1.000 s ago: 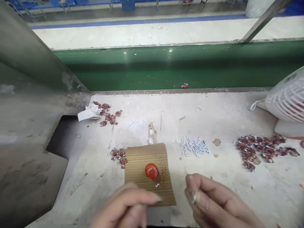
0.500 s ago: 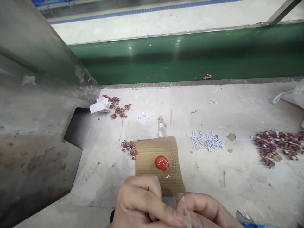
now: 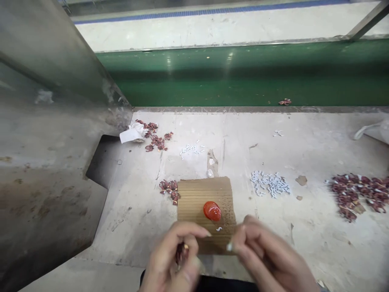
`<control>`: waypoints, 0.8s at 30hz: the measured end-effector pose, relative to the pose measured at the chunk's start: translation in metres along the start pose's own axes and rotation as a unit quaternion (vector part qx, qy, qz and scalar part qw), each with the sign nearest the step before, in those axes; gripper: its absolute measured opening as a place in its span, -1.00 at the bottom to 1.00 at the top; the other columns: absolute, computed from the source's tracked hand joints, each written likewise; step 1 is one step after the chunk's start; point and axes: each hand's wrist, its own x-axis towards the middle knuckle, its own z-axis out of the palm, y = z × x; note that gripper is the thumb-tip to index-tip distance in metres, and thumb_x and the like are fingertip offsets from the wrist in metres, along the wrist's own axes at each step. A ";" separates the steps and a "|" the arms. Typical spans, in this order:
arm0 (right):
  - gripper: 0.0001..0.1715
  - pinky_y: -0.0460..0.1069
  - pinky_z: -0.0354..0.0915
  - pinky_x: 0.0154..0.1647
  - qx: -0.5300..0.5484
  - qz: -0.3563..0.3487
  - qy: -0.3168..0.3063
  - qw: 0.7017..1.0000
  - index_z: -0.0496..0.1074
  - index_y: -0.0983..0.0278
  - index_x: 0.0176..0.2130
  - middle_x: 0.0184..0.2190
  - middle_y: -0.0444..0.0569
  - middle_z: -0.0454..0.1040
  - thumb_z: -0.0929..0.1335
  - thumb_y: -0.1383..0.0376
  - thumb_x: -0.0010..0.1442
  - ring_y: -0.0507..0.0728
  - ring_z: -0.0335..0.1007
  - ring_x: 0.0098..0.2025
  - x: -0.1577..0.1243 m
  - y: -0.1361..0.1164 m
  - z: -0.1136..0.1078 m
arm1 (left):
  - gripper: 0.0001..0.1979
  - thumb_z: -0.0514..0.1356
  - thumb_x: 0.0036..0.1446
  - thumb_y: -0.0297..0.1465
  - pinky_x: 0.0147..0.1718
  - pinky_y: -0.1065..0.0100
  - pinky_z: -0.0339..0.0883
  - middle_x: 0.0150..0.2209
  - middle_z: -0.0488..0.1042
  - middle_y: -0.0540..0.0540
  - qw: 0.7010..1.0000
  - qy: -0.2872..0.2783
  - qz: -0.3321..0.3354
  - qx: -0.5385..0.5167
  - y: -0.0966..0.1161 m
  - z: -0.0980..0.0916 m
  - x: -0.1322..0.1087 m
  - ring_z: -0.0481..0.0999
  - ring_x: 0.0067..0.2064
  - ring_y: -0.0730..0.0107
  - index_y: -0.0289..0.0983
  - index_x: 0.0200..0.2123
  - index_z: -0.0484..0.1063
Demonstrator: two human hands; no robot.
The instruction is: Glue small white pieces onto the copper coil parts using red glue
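Observation:
My left hand (image 3: pixel 172 257) is curled around a small dark-red piece (image 3: pixel 182 253) with a light spot on top. To its right, my right hand (image 3: pixel 266 253) is blurred, thumb and finger pinched on a tiny whitish piece (image 3: pixel 229 246). The two hands are apart, over the near edge of a corrugated cardboard sheet (image 3: pixel 194 192). A glossy orange-red blob (image 3: pixel 212 211) lies on the cardboard, and a single small white wavy piece (image 3: pixel 219 229) rests just below it.
White wavy pieces (image 3: pixel 270 184) are heaped right of the cardboard, with more (image 3: pixel 191 150) behind it. Dark-red pieces lie in a pile (image 3: pixel 358 194) at right and clusters (image 3: pixel 157 142) at left. A metal panel (image 3: pixel 54 162) stands left; a green belt (image 3: pixel 200 81) runs behind.
My hands have moved apart from where they met. The dark-red piece now shows in my left hand, and the right hand has drawn off to the right. The view has shifted slightly.

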 end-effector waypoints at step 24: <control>-0.76 0.03 0.08 -0.49 -0.421 -0.168 -0.106 0.885 0.31 0.20 0.00 -0.34 -0.10 0.34 0.18 0.48 0.50 0.15 0.34 -0.41 0.029 0.007 -0.014 | -0.79 0.51 0.11 -0.31 -0.15 0.30 0.73 -0.15 0.81 -0.13 0.981 0.096 -0.162 0.054 -0.022 -0.080 -0.007 0.82 -0.14 0.05 -0.05 -0.14 0.78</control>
